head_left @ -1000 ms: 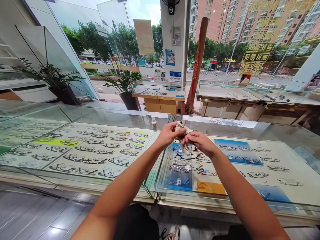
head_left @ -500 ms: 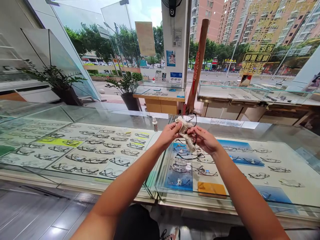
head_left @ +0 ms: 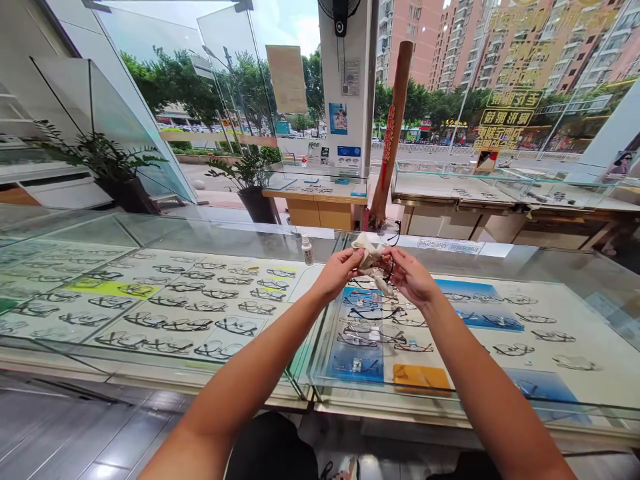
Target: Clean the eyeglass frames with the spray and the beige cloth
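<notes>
Above the glass counter, my left hand pinches a crumpled cream cloth that wraps part of a pair of eyeglasses. My right hand is closed on the dark-framed eyeglasses from the other side. One lens and its dark rim stick up past the fingers, while the rest is covered by cloth and hands. A loose end of the cloth hangs below, between both hands. On the counter left of my left hand stands a small white spray bottle with a printed label.
Glass display cases hold rows of eyeglass frames beneath my arms. An orange-yellow pad lies inside the right case. Farther off are potted plants, a leaning wooden post and another showcase.
The view has shifted slightly. The eyeglasses and cloth have turned a little between my hands, and the cloth's hanging end sits higher. Both hands keep their hold.
</notes>
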Motion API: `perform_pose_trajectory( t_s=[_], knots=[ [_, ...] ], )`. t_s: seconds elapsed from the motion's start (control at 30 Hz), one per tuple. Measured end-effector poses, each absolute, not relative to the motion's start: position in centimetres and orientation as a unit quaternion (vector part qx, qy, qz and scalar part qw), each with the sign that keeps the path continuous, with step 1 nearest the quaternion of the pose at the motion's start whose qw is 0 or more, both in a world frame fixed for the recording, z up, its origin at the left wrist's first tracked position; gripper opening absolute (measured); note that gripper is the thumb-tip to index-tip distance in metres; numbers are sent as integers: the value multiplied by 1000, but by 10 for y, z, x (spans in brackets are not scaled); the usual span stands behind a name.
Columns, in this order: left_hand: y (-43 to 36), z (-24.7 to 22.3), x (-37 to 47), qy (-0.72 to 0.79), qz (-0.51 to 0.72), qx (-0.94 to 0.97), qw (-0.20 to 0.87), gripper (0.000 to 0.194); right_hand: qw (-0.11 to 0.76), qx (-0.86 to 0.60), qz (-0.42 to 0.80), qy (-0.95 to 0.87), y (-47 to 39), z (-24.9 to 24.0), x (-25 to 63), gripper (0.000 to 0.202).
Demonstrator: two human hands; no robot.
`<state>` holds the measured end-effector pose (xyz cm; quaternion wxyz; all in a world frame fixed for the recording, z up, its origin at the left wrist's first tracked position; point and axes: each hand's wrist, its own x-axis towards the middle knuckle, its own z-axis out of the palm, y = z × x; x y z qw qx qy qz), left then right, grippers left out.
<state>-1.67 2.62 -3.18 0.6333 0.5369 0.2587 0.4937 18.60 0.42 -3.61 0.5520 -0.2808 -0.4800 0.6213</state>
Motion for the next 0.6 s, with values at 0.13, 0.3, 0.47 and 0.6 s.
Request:
perform_pose_trajectory(
  t_s=[0.13, 0.3, 0.47, 0.6],
  knots=[
    [23, -31, -15, 251, 494, 558, 617, 61, 567, -279, 619, -466, 6, -38, 185, 45],
    [23, -31, -14, 251, 504, 527, 637, 69, 587, -260, 607, -468, 2, -36, 178, 43],
    [25, -31, -14, 242, 502, 510, 656, 73, 602, -257, 586, -478, -2, -34, 173, 41],
    [20, -32, -11, 244, 516, 521, 635, 56, 611, -264, 552, -501, -2, -35, 171, 40]
  ],
)
